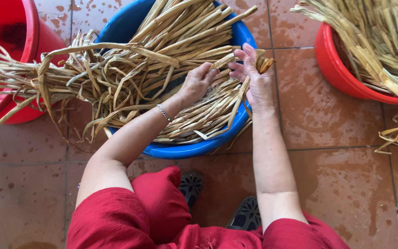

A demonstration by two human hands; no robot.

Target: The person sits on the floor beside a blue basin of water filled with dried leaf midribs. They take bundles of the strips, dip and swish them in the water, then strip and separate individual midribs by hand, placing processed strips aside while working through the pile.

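Hands working mid-frame over the blue basin (116,27): left hand (198,83) and right hand (256,78) are both pinching one tan leaf strip (223,60), lifting it clear of the soaking pile (176,46), likely separating it. Red tubs (342,69) are flanking within reach.

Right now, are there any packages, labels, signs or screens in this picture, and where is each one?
None are in view.
Only containers without labels show: a blue basin of dried leaf strips under both hands, and red tubs at the left and right on the tiled floor.
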